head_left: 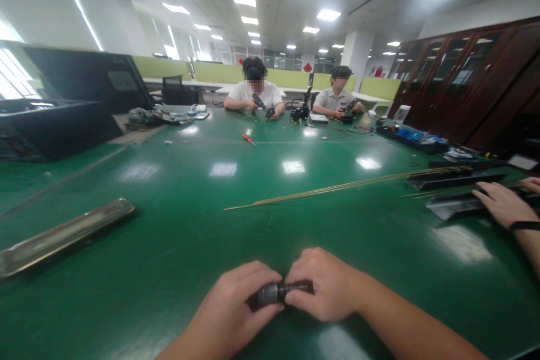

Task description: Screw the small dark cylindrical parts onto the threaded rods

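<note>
Because both hands worked at one short black cylinder (pixel 270 293), low over the green counter (pixel 177 247), a slip was judged the chief hazard: had the fingers eased or pulled unevenly, the part could have twisted free or rolled away. As to the grip, the left hand (pixel 242 295) was curled around the cylinder's left end, thumb on the near side, fingers on the far; the right hand (pixel 323 284) pinched its right end likewise. Whether the cylinder touched the counter could not be told. Beyond the cylinder, thin brass-coloured rods (pixel 312 192) lay exposed; a careless forward reach could have scattered them. Farther beyond the cylinder, an orange screwdriver (pixel 248 139) lay well apart.
</note>
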`<state>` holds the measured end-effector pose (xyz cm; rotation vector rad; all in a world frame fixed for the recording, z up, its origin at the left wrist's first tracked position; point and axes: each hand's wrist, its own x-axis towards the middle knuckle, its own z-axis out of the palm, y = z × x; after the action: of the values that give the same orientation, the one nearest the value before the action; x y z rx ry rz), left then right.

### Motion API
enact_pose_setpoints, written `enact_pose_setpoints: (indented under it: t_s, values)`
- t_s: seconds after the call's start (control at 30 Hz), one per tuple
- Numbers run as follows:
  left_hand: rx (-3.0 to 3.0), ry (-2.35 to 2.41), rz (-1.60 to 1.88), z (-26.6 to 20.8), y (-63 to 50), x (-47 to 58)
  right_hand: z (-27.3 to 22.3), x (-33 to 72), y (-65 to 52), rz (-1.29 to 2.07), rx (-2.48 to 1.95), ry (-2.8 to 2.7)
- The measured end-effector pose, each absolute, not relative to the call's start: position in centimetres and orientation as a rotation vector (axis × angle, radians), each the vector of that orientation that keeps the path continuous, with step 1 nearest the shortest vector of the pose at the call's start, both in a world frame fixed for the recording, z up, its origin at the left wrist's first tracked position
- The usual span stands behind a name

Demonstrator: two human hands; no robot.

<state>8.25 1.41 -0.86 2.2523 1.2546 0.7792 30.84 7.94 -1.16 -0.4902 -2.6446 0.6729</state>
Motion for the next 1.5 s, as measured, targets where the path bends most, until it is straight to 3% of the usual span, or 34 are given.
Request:
enact_pose_setpoints:
  t_s: [1.5]
  values:
    - [2.404, 1.224, 0.959, -0.55, 1.72, 7.86, -0.78, 31.15, 7.93, 0.573, -0.547, -2.632]
